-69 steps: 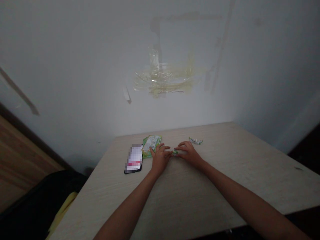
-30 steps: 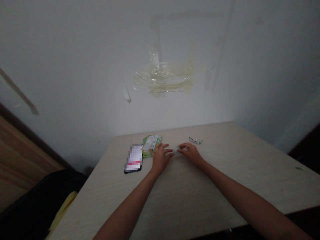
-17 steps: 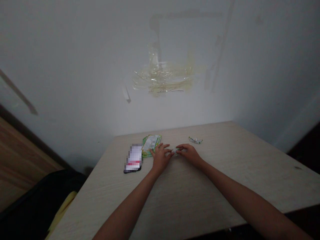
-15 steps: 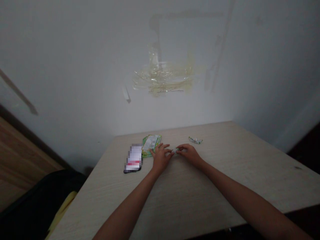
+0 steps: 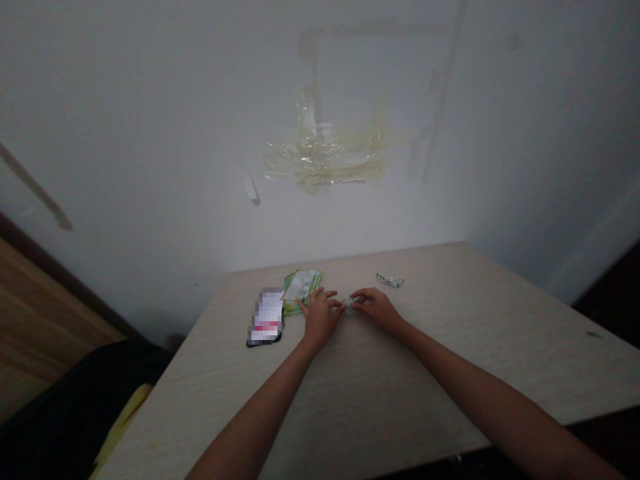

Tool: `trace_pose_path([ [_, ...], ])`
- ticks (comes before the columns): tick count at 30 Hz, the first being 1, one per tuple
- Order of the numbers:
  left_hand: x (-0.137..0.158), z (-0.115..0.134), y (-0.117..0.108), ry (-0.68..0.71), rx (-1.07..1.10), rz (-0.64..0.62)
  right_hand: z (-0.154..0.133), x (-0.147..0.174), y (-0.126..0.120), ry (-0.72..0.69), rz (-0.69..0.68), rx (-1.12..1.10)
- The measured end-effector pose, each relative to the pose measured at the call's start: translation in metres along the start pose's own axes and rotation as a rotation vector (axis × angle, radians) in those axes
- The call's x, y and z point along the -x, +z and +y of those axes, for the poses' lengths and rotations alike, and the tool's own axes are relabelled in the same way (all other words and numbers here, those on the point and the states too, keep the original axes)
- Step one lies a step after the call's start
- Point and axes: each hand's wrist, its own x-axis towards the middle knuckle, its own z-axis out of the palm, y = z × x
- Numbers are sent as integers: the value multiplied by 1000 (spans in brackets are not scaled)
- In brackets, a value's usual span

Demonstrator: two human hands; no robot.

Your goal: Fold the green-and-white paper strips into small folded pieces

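Both hands meet over a small, pale, crinkled wrapper (image 5: 348, 303) low above the table. My left hand (image 5: 323, 317) pinches its left side between fingertips, the other fingers spread beside a green packet. From the right, my right hand (image 5: 377, 308) has thumb and forefinger closed on the wrapper's other end. Whatever is inside the wrapper is too small and hidden to make out. The green packet (image 5: 303, 287) with a white printed label lies just left of my left hand, partly behind its fingers. Further right rests a twisted green-and-white wrapper (image 5: 390, 281).
A phone (image 5: 267, 317) with a blurred-out screen lies left of the packet. The light wood table (image 5: 450, 320) backs onto a white wall (image 5: 200, 167) bearing old clear tape (image 5: 330, 157). Dark and yellow cloth (image 5: 123, 427) sits beyond the table's left edge.
Both hands stay at nearly the same spot, their fingertips still on the small wrapper. The view has shifted very slightly; the packet, phone and other wrapper lie as before.
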Motion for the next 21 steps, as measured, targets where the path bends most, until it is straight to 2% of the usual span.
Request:
trace_pose_path([
  [5,0,-1,2,-3,-29,14,5,-2,-2,-77,9,87],
  [11,1,-1,5,-14,-119,16,9,-2,2,-58,-42,230],
  [16,3,-2,7,-1,-201,30,10,1,7,-59,-4,298],
  [21,5,-2,5,34,-188,29,6,4,6,-129,16,306],
])
